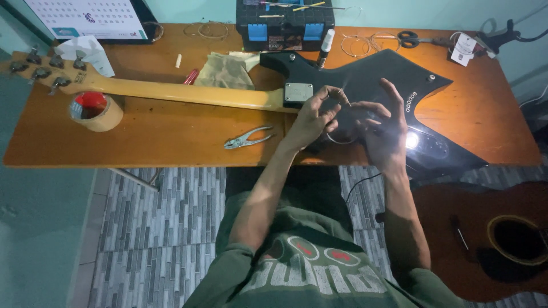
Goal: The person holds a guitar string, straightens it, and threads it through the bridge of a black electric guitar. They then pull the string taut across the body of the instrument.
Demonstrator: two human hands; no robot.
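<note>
A black electric bass guitar (394,80) lies face down on the wooden table (160,131), its pale neck (171,91) running left to the headstock (45,68). Above the guitar body, my left hand (314,117) pinches a thin string (341,91) between thumb and fingers. Beside it, my right hand (382,128) has its fingers spread and curled around a coiled loop of the same string (342,137). A bright light glare (412,140) shows on the body next to my right hand.
Pliers (248,138) lie left of my hands. A tape roll (96,111), cloth (225,71), tissue (88,51), black toolbox (285,25), coiled strings (365,43) and scissors (414,39) sit on the table. An acoustic guitar (491,239) rests at lower right. The floor is tiled.
</note>
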